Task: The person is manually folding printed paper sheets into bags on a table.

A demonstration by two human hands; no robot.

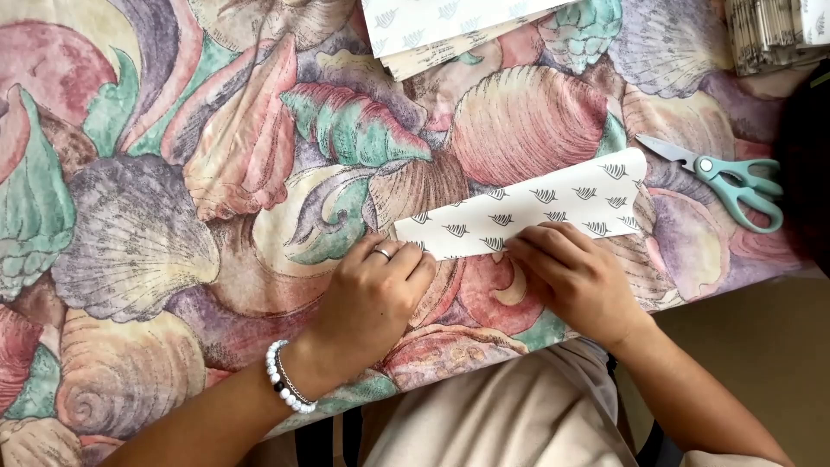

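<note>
My left hand (372, 290) and right hand (575, 275) lie nearly flat, fingers curled, pressing the near edge of the paper strip (536, 212) to the tablecloth (173, 216); neither grips it; I judge it light, thin, easily creased, best pinched at its ends; scissors (731, 182) lie just right of the strip.

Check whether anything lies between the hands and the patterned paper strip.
Nothing visible does. The left hand and right hand both rest their fingers directly on the near edge of the patterned paper strip. The teal scissors lie apart, to the right.
</note>
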